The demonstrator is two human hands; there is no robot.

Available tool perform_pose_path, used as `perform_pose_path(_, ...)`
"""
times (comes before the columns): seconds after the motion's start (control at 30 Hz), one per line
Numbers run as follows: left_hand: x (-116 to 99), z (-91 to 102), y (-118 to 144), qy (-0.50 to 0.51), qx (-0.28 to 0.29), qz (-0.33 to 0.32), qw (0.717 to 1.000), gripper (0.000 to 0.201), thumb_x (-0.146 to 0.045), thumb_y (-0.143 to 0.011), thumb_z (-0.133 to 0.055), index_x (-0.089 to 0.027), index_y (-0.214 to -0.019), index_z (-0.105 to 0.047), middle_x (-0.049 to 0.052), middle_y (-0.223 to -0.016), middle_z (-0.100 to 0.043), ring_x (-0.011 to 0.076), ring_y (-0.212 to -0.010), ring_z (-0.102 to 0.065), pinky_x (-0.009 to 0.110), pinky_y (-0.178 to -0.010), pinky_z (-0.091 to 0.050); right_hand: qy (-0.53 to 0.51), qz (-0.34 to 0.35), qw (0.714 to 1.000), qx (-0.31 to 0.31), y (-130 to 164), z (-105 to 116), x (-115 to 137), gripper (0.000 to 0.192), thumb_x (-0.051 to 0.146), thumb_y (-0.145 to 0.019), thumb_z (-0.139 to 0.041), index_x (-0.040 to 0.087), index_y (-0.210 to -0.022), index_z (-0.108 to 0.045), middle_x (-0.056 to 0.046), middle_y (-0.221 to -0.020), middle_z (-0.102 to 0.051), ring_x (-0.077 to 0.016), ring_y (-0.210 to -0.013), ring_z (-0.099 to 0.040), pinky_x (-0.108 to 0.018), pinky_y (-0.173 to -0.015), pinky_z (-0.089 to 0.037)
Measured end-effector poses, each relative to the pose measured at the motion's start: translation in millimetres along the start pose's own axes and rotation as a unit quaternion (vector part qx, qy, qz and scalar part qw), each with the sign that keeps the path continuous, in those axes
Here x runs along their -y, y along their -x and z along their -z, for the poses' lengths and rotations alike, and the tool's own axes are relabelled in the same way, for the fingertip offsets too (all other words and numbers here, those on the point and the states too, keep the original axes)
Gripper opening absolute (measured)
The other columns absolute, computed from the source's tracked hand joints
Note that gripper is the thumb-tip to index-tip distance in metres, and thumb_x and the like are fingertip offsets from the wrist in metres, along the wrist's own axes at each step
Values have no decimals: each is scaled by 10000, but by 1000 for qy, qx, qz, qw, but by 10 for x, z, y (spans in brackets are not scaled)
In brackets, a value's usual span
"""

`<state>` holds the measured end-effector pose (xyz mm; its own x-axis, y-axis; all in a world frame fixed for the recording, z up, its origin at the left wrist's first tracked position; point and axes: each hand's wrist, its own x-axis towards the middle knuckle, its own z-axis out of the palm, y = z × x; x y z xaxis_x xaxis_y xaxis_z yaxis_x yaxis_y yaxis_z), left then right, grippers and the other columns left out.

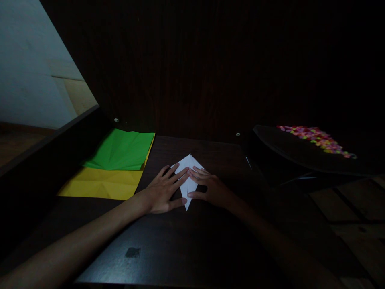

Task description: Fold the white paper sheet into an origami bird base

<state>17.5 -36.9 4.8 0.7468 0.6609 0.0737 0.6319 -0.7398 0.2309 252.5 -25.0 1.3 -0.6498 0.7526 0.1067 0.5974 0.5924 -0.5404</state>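
Pressing down at the centre of the frame, I have both hands flat on a folded white paper [189, 176] lying on the dark bench [168, 245]. My left hand [164, 192] lies open, fingers spread over the paper's left side; my right hand [210, 188] lies open on its right side, fingertips meeting the left's. Left of centre, a green sheet [122, 149] overlaps a yellow sheet [99, 184]. Coloured bits [315, 138] sit at the right.

Both forearms reach forward, the left hand [164, 192] and right hand [210, 188] flat, fingers spread, fingertips meeting on the folded white paper [189, 164].
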Motion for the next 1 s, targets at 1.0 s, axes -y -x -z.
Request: perform_pose_path(1.0,3,-56,-49,51,-173,89,980,494,-463,-915,-547,-147,-1295,-568,136,-1366,-561,312,-1257,-480,502,-1043,-397,229,-81,951,-189,66,26,97,295,508,-848,-611,219,-809,-657,-61,-872,-686,-216,-780,-632,-317,-669,-505)
